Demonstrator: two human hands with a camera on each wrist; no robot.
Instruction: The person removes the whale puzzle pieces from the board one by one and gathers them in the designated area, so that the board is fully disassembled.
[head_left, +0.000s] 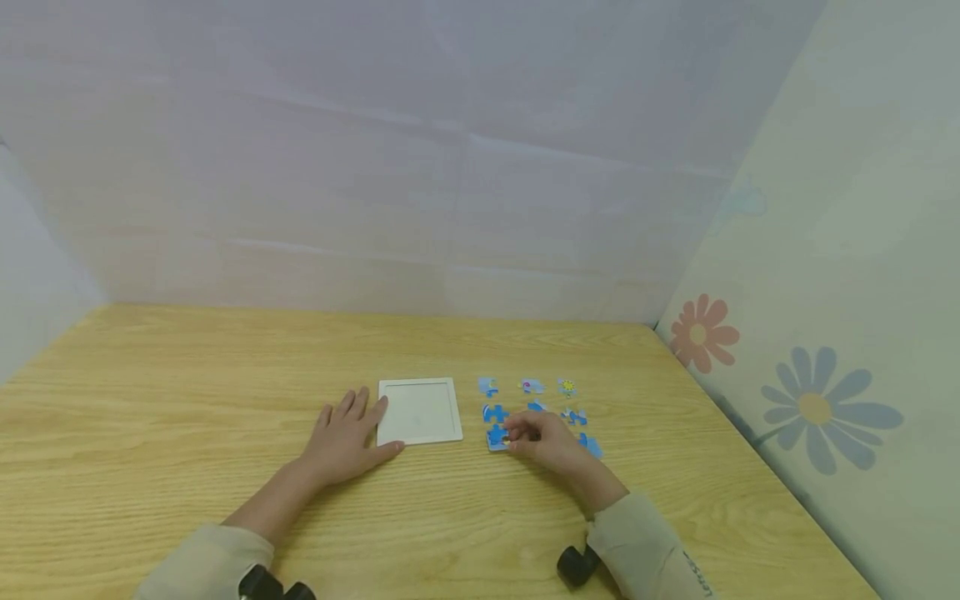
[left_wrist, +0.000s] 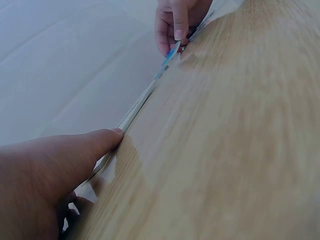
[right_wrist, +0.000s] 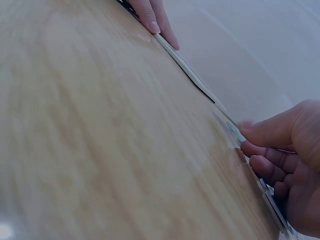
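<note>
My left hand (head_left: 341, 442) lies spread at the left side of a white square puzzle tray (head_left: 420, 412), with the thumb on its near edge and the fingers along its left edge. To the right of the tray, my right hand (head_left: 546, 439) pinches a blue puzzle piece (head_left: 497, 437) between thumb and forefinger. In the right wrist view that piece (right_wrist: 236, 132) is seen edge-on, tilted close to the tabletop. The right hand partly covers the pieces around it.
Several other puzzle pieces lie in loose rows, among them one with a yellow flower (head_left: 567, 386), a pink-marked one (head_left: 532, 386) and a blue corner (head_left: 592, 446). A wooden table (head_left: 225, 375) bears everything. Walls stand behind and at the right.
</note>
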